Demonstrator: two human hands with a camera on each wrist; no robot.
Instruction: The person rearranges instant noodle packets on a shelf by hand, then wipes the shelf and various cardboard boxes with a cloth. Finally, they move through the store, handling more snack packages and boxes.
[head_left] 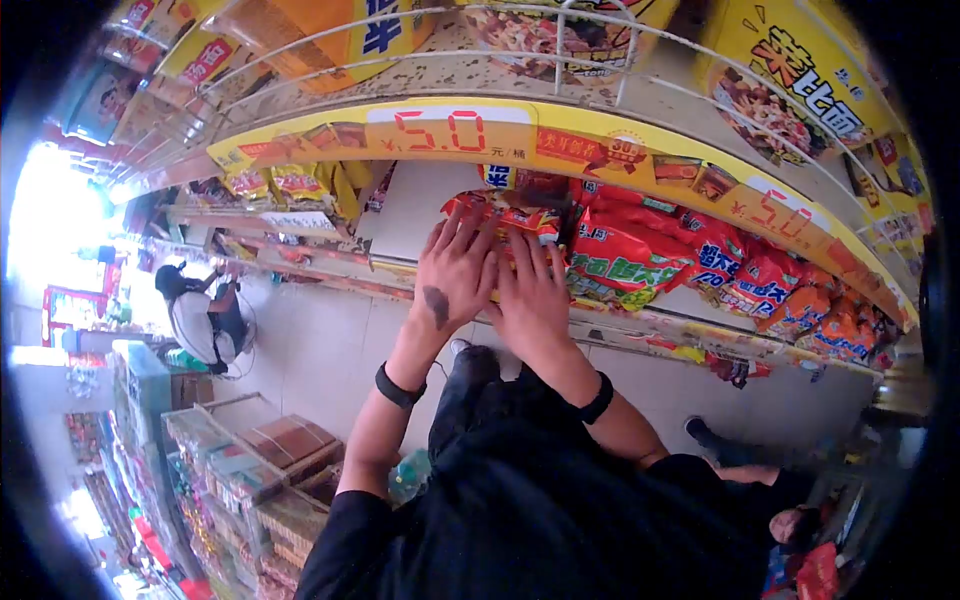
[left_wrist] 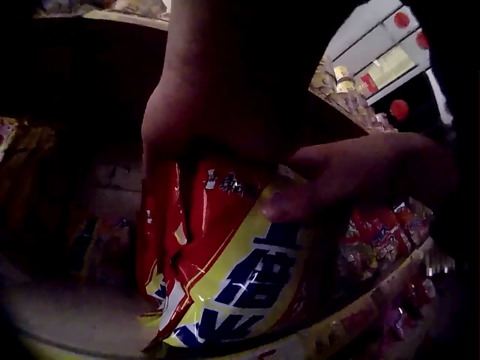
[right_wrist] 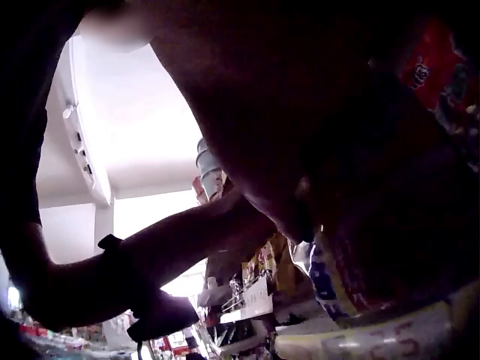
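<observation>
Side by side on the shelf, the left hand and right hand lie backs up, their fingers straight and pointing inward. Both reach over a red instant noodle packet, fingertips on its upper part. In the left wrist view the noodle packet stands below the hand, red with a yellow band and blue characters, and a digit touches its front. The right wrist view is dark; the right hand is a silhouette beside the packet's edge. The undersides of both hands are hidden in the head view.
More red and orange noodle packets fill the shelf to the right. Above runs a yellow price rail with a wire guard and noodle tubs over it. Stacked crates stand behind left. A crouching person is at left, another at lower right.
</observation>
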